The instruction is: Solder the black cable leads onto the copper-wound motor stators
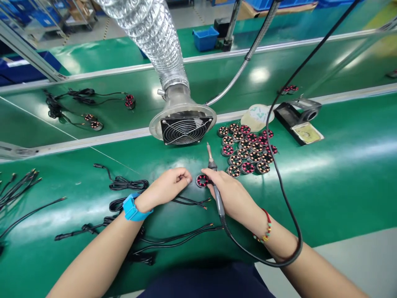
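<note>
Duct (pixel 151 37): crinkled shiny foil. Desk (pixel 313 178): smooth, glossy. Iron (pixel 212 164): metal tip (pixel 209 149), matt plastic grip (pixel 219 200). Fan guard (pixel 185 131): metal wire. Cables (pixel 130 184): smooth, rubbery-looking. Bin (pixel 206 39): plastic.
</note>
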Demonstrator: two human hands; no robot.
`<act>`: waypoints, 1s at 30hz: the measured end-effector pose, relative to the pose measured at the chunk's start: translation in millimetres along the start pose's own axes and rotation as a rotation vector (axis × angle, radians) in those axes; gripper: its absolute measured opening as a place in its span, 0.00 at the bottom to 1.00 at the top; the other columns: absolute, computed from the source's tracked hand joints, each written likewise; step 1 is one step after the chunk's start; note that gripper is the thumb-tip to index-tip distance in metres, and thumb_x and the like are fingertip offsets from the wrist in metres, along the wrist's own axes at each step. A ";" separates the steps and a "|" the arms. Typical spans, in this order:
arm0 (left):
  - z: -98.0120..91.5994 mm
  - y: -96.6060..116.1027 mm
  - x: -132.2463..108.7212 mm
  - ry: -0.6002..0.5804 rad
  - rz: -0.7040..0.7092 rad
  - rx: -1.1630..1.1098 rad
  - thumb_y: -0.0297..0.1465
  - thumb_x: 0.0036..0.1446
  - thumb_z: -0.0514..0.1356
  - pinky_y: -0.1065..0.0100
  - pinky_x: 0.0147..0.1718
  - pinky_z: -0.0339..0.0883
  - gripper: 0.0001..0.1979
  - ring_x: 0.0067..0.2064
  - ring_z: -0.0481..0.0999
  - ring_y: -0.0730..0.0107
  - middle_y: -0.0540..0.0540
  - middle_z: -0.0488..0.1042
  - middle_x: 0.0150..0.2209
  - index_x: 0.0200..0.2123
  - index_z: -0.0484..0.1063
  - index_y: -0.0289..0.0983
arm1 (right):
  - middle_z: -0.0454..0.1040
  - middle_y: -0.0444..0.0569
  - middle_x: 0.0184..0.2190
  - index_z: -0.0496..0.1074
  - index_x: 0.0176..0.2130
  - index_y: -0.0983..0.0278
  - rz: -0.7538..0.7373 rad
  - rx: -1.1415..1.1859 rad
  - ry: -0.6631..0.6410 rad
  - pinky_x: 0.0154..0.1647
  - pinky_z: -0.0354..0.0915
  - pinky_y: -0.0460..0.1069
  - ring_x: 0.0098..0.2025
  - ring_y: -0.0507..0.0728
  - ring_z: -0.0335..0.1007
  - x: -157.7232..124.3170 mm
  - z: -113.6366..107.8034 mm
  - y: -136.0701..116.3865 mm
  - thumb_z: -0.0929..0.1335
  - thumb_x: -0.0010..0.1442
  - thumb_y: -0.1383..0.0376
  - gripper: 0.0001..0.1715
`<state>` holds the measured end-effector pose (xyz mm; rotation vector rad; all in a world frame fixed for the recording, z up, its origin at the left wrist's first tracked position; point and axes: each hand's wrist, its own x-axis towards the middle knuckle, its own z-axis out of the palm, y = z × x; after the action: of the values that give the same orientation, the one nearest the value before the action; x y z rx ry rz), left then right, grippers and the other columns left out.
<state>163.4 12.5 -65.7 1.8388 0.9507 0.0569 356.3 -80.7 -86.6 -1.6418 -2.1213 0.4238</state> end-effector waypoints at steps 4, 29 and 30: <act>3.2 -0.1 2.0 0.053 -0.063 -0.040 0.39 0.60 0.52 0.71 0.28 0.55 0.14 0.28 0.62 0.73 0.53 0.65 0.25 0.30 0.67 0.35 | 0.74 0.55 0.39 0.63 0.53 0.66 0.010 -0.005 -0.002 0.39 0.72 0.59 0.38 0.62 0.72 1.0 -2.7 -2.0 0.66 0.60 0.72 0.21; 6.2 1.3 4.8 0.184 -0.025 -0.074 0.38 0.58 0.54 0.70 0.31 0.60 0.13 0.30 0.65 0.71 0.51 0.68 0.27 0.30 0.70 0.35 | 0.72 0.56 0.39 0.63 0.52 0.66 -0.003 0.036 0.135 0.40 0.67 0.59 0.39 0.63 0.64 1.5 19.5 2.5 0.69 0.59 0.65 0.22; 6.7 1.1 5.2 0.160 -0.018 -0.067 0.39 0.59 0.54 0.70 0.32 0.61 0.13 0.31 0.65 0.71 0.50 0.69 0.28 0.30 0.70 0.35 | 0.72 0.56 0.40 0.63 0.53 0.66 -0.004 0.037 0.134 0.40 0.66 0.59 0.39 0.63 0.64 1.3 20.3 2.8 0.69 0.60 0.65 0.23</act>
<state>170.5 10.6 -70.0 1.7835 1.0633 0.2247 348.2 -78.4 -105.3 -1.5990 -2.0071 0.3399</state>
